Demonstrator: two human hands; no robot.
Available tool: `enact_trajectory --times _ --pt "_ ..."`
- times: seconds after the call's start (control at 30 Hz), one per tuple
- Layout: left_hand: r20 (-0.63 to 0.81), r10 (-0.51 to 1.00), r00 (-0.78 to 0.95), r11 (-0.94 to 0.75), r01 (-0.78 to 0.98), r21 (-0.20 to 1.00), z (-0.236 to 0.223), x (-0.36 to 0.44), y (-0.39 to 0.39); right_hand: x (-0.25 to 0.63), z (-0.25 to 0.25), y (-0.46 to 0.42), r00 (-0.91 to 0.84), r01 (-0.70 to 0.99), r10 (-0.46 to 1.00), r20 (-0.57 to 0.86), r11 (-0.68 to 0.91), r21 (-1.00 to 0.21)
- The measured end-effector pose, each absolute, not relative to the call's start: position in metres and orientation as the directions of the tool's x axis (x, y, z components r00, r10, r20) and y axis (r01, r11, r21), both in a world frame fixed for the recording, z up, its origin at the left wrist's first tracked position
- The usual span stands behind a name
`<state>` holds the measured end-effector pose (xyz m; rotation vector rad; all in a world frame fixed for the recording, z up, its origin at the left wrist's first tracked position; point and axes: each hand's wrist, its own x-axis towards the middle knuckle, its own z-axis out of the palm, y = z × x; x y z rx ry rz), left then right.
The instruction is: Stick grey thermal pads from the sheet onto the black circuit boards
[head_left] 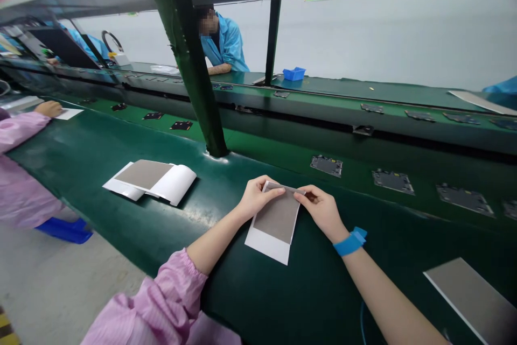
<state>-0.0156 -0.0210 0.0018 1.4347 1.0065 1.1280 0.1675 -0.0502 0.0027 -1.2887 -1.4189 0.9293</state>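
Note:
Between my hands is a grey sheet on white backing paper [276, 219], its lower end resting low over the green bench. My left hand [260, 197] grips the upper left corner, thumb laid across the grey face. At the upper right corner, my right hand [319, 205] pinches the edge between thumb and fingers. A blue wrist strap [350, 241] is round my right wrist. To the left lies a stack of similar grey and white sheets [147, 177], one white end curling up. Another grey sheet [472, 294] lies at the lower right.
Beyond my hands runs a green conveyor with several circuit boards [326, 165]. A green post [194, 60] rises at the bench's back edge. A co-worker in pink [24, 173] sits at the left; another in blue [230, 41] leans over the far bench, near a blue bin [294, 74].

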Motion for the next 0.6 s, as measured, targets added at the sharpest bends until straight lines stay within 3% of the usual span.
enact_trajectory --times 0.6 --pt "0.109 0.967 0.229 -0.115 0.009 0.993 0.0005 -0.0162 -0.0209 0.1682 -0.0009 -0.0499 0.073 0.289 0.977 0.199 0.170 -0.942"
